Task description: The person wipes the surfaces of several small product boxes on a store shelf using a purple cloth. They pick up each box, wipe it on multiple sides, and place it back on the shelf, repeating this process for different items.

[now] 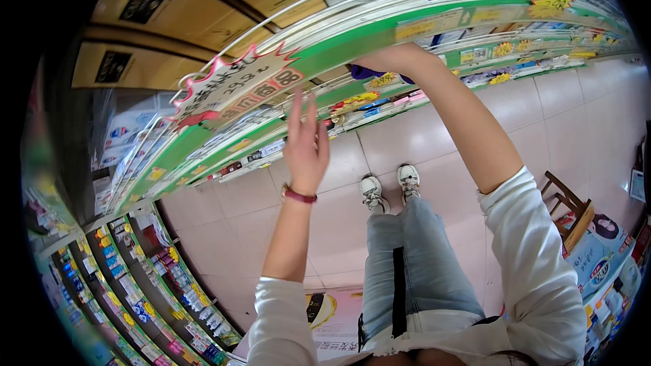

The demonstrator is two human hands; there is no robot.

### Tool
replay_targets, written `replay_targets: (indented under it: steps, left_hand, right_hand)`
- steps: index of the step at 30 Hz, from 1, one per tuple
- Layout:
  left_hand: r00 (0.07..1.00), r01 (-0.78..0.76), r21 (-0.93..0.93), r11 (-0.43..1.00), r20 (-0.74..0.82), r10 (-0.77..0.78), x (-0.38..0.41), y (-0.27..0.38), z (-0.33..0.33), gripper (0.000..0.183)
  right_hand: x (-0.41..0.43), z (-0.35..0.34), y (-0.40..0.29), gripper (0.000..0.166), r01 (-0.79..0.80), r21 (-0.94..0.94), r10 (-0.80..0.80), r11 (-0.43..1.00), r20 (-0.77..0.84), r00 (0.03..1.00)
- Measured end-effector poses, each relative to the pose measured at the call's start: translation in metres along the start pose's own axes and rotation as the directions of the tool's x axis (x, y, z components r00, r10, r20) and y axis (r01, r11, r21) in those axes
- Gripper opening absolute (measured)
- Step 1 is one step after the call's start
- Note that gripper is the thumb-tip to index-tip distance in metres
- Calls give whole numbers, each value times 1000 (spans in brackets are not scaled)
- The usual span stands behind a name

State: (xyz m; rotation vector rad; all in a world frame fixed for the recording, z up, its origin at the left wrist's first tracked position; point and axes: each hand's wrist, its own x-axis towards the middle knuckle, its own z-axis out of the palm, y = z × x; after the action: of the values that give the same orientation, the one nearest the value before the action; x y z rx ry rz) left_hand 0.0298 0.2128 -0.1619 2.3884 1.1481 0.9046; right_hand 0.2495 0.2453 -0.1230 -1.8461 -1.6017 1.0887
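Observation:
My right hand (pixel 402 58) reaches in below the top shelf of a tiered store rack (pixel 351 43). Its fingers are partly hidden by the shelf's front edge. Dark purple cloth (pixel 367 72) bunches under that hand and shows on both sides of the palm. My left hand (pixel 306 150) is raised in front of the rack, fingers apart and holding nothing. Its fingertips are near a starburst price sign (pixel 239 86) with handwriting, fixed to the top shelf's edge. A dark red band (pixel 300 196) circles the left wrist.
Gold-coloured cartons (pixel 203 10) stand on the top shelf behind a white wire rail (pixel 285 20). Shelves of small packaged goods (pixel 137 284) line the lower left. A wooden stool (pixel 577 218) stands at right beside a blue display (pixel 595 259). Tiled floor (pixel 335 223) lies beneath me.

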Motion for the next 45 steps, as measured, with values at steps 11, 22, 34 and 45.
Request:
replay_targets:
  steps: [11, 22, 34, 45]
  left_hand:
    - [920, 339, -191, 921, 274, -282, -165, -4, -39, 43]
    - [806, 585, -291, 757, 317, -500, -263, -33, -92, 44]
    - [828, 558, -272, 784, 243, -505, -295, -76, -110, 41]
    - [900, 432, -382, 817, 234, -367, -241, -68, -89, 38]
  right_hand:
    - [-44, 82, 6, 32, 338, -345, -471, 876, -453, 757]
    - [6, 124, -52, 31, -123, -678, -305, 725, -475, 825]
    - [4, 119, -50, 31, -103, -773, -430, 626, -452, 781]
    - [0, 88, -69, 51, -42, -746, -297, 665, -316, 901]
